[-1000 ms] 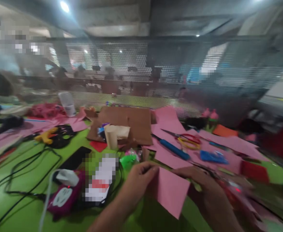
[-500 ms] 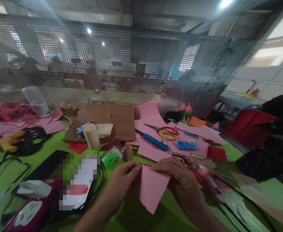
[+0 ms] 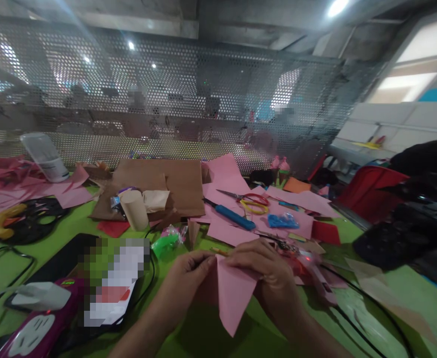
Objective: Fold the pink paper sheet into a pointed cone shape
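Observation:
Between my hands, above the green table, is a folded piece of pink paper with its pointed end hanging down. My left hand pinches its upper left corner between thumb and fingers. My right hand is curled over its upper right side, with the fingers across the top edge and the thumb hidden behind the sheet. A pink glue gun with a small red light lies just right of my right hand. Ahead of my hands, a blue-handled tool rests on pink sheets.
Scissors with red and yellow handles and a blue plastic packet lie beyond my right hand. A cardboard tube stands before brown cardboard. To the left are a purple device, cables and a yellow glue gun.
The paper's hanging part has narrowed as my right hand turns slightly inward and moves left over its top edge. My left hand keeps its pinch. The whole view has shifted slightly.

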The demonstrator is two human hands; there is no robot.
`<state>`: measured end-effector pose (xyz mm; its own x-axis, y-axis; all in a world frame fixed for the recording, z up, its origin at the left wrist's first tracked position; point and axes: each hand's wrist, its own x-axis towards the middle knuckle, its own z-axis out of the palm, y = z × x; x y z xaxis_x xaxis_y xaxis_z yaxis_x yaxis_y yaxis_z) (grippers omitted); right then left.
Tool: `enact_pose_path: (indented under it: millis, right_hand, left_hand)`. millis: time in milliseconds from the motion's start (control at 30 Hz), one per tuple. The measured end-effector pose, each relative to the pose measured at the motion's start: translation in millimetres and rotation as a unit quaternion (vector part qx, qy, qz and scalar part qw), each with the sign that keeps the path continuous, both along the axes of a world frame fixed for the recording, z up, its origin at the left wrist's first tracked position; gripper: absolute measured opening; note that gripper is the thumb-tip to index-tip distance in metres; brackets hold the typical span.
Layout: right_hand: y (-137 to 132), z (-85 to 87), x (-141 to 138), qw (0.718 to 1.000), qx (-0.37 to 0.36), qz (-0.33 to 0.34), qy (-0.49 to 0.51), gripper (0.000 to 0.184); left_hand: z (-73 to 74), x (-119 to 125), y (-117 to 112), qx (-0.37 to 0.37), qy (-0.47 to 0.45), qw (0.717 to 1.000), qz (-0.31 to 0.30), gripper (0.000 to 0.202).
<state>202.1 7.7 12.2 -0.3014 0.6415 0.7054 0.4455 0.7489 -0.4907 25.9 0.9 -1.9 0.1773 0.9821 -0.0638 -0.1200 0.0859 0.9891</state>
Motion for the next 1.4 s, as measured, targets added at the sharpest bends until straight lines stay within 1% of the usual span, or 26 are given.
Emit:
enact_pose_path:
  millis: [167, 300, 400, 467, 567, 800, 900, 1033, 1100, 1200, 1300, 1400]
  right_hand:
    - [1, -0.9, 2, 1.0, 0.003, -0.003, -0.021, 0.02]
    - [2, -7.1, 6, 0.999, 0.001, -0.01, -0.034, 0.014]
    - [2, -6.3, 6, 0.997, 0.027, -0.009, -0.07, 0.019]
    - [1, -3.2, 5, 0.994, 0.053, -0.009, -0.098, 0.021]
    - [1, -0.5, 3, 0.991, 0.074, -0.016, -0.11, 0.022]
    - [3, -9.4, 6, 0.995, 0.035, -0.021, -0.093, 0.021]
    - [1, -5.6, 5, 0.992, 0.047, -0.029, -0.109, 0.024]
    - [-4, 3.2, 3, 0.984, 0.099, -0.06, -0.135, 0.03]
    - [-6, 5.4, 2, 0.981, 0.111, -0.068, -0.142, 0.032]
    - [-7, 5.3, 3, 0.981, 0.105, -0.065, -0.153, 0.034]
    - [-5, 2.9, 4, 0.982, 0.08, -0.059, -0.163, 0.032]
    - [-2, 0.0, 6, 0.983, 0.061, -0.048, -0.165, 0.03]
  left_hand:
    - [-2.5, -1, -1, -0.024, -0.008, 1.0, 0.001, 0.023]
    - [-4.6, -2, 0, -0.009, 0.001, 1.0, -0.007, 0.023]
    - [-4.4, -2, 1, -0.007, -0.005, 1.0, -0.014, 0.024]
    - [-4.7, -1, 1, -0.007, -0.014, 1.0, -0.006, 0.024]
    - [-7.2, -1, 1, -0.014, -0.022, 1.0, 0.006, 0.022]
    - [-14.1, -2, 2, -0.014, -0.016, 1.0, 0.014, 0.023]
    - [-14.6, -3, 2, -0.025, -0.021, 0.999, 0.028, 0.023]
    - [-12.7, -5, 2, -0.03, -0.036, 0.997, 0.066, 0.024]
    - [-11.9, -5, 2, -0.027, -0.043, 0.995, 0.087, 0.024]
    - [-12.3, -5, 2, -0.021, -0.062, 0.992, 0.104, 0.025]
    - [-13.4, -4, 2, -0.024, -0.082, 0.991, 0.105, 0.028]
    - [-13.1, -4, 1, -0.033, -0.083, 0.991, 0.104, 0.028]
